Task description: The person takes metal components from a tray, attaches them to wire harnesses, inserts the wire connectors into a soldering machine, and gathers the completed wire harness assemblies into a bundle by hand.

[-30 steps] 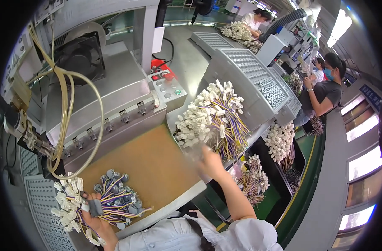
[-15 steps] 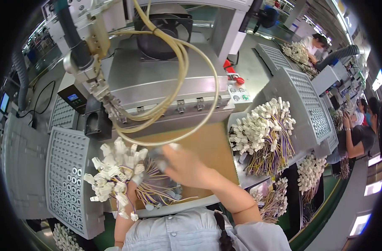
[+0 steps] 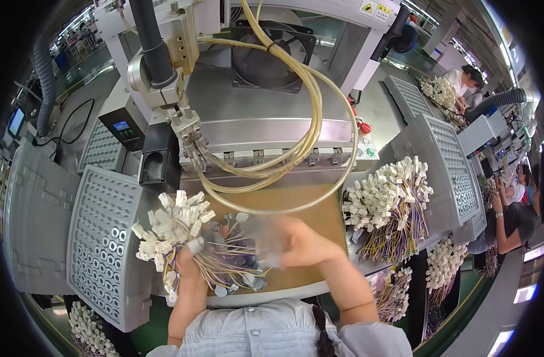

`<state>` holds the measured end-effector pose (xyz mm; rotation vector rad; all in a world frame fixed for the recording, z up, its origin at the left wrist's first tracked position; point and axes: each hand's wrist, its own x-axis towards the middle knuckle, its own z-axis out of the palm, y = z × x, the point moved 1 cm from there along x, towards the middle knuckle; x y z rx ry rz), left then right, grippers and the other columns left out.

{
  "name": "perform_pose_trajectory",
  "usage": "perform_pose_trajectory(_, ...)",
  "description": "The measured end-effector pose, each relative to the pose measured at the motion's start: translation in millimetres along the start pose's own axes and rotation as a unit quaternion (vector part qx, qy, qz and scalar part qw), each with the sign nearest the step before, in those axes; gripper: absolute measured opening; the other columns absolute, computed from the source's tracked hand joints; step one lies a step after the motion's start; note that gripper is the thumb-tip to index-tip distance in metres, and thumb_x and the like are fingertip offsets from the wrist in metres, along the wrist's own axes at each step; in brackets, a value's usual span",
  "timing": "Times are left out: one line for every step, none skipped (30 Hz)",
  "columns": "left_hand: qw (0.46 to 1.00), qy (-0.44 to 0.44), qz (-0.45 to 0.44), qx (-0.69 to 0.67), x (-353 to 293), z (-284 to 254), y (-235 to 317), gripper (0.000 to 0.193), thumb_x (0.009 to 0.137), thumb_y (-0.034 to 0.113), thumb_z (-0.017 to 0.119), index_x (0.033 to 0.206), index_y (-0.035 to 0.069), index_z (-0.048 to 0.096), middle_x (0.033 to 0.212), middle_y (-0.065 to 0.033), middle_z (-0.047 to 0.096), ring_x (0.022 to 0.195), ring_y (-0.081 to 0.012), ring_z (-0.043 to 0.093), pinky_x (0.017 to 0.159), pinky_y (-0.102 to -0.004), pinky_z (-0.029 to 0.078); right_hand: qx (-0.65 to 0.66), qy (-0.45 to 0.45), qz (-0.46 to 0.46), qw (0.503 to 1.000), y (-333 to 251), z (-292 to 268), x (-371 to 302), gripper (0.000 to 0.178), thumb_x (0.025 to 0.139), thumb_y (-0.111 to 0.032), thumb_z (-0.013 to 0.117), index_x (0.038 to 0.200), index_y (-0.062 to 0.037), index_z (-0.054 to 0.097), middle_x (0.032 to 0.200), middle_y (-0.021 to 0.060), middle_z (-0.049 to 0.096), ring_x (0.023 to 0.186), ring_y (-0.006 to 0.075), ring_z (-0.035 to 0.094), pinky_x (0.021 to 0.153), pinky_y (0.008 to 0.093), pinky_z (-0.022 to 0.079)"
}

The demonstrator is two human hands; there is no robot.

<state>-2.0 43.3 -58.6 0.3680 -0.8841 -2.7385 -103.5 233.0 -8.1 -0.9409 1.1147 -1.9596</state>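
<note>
My left hand [image 3: 190, 263] is closed around a bundle of wire harnesses [image 3: 175, 223] with white plastic connectors at the upper left. Their purple, yellow and pale wires [image 3: 215, 268] fan out to the right, ending in small round grey parts [image 3: 248, 278]. Just right of these wires is my right hand [image 3: 300, 241], palm side toward the bundle. A grey blur [image 3: 267, 241] covers its fingers, so their grip is smeared by motion. Both hands are over the brown work surface [image 3: 319, 214], in front of the machine.
Yellowish tubes [image 3: 313, 125] loop down close above my hands from the metal machine [image 3: 272, 134]. A grey tray [image 3: 105, 238] with metal rings stands at left. Another harness pile [image 3: 391, 196] lies at right. Co-workers sit further right, one in dark clothing [image 3: 513, 223].
The whole view has shifted, so the machine sits further right. My right hand has moved right, away from the held bundle. My left hand still grips the harnesses.
</note>
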Motion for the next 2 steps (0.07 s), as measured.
perform_pose_trajectory(0.999,-0.033,-0.004,-0.017,1.3,-4.7,1.1,0.027,0.068,0.012,0.056,0.092,0.001,0.051,0.060,-0.0069,0.048,0.054,-0.0222,0.053,0.093,-0.0401,0.043,-0.285,-0.026,-0.044,0.957,0.6,-7.1,0.2,0.041,0.079,-0.007,0.059,0.117,-0.0066,0.044,0.101,0.0093,0.057,0.081,0.0249,0.059,0.060,0.0322,0.053)
perform_pose_trajectory(0.997,-0.066,-0.007,-0.035,3.1,-10.2,2.0,0.027,0.068,0.013,0.056,0.092,0.003,0.051,0.059,-0.0067,0.046,0.053,-0.0210,0.053,0.093,-0.0410,0.042,-0.545,-0.052,-0.084,0.833,2.6,-15.4,1.6,0.043,0.079,-0.009,0.059,0.119,-0.0082,0.043,0.103,0.0088,0.057,0.085,0.0305,0.060,0.065,0.0363,0.054)
